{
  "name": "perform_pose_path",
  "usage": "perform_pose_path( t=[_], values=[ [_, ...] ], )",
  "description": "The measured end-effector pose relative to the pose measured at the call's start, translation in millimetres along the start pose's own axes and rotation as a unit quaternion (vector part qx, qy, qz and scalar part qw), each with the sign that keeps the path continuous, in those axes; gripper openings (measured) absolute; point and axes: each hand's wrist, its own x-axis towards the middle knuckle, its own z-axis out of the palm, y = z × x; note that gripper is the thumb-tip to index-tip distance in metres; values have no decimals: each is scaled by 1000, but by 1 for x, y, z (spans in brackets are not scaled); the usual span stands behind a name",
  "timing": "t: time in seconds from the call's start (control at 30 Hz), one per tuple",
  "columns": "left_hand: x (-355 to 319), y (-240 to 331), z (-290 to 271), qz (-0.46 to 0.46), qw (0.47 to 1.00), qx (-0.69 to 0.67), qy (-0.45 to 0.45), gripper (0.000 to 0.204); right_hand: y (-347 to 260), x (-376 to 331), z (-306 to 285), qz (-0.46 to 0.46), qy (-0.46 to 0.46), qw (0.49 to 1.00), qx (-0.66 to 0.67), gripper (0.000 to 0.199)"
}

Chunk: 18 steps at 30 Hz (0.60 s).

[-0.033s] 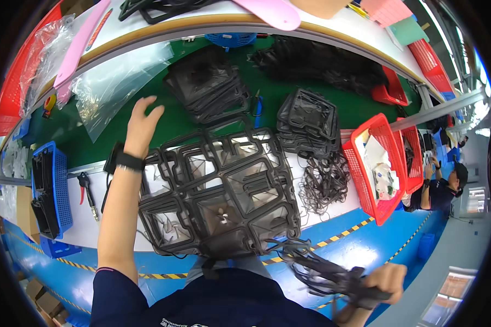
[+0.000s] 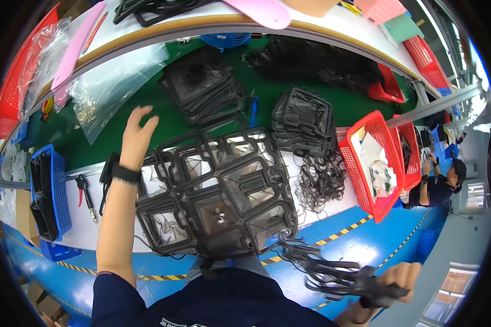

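1. Change since the earlier frame: none that I can make out. My left hand point(image 2: 138, 131) remains raised over the green belt point(image 2: 163, 114), and my right hand point(image 2: 401, 278) remains low at my side, off the bench.
2. Right hand: fingers closed in a fist around a bundle of black plastic strips point(image 2: 324, 272), which fans out to the left below the bench edge. I judge the loose ends could snag the frame stack as they pass, since they lie just beside its lower corner.
3. Left hand: fingers spread and holding nothing, hovering beyond the black frame stack point(image 2: 218, 191); a black wrist strap point(image 2: 124, 173) sits on the forearm.
4. Black frame stack: a wide lattice of moulded frames lying on the white bench point(image 2: 87, 229), directly in front of me, its near edge overhanging towards my body. A nudge from either forearm could, in my judgement, tip it off the bench.
5. Further black piles point(image 2: 202, 87) and point(image 2: 305, 117) rest on the belt; a tangle of thin black offcuts point(image 2: 322, 182) lies beside the stack and could catch on it.
6. Red basket point(image 2: 360, 174) stands right of the offcuts; blue tray point(image 2: 57, 191) and red-handled cutters point(image 2: 82, 188) lie left.
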Motion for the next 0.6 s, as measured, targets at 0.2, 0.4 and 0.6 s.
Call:
perform_pose_path(
  t=[0.2, 0.4, 0.6],
  values=[
    [-130, -13, -24, -58, 996, 7, -63, 30, -85, -50, -8, -91, 131, 970, -180, 35],
    [-228, -45, -25, -230, 972, -45, 5, 21, -62, -86, -101, 238, 353, 799, -424, 14],
    [-289, -59, -25, -264, 963, -34, 44, 16, 4, -110, -193, 284, 358, 810, -368, 7]
  ],
)
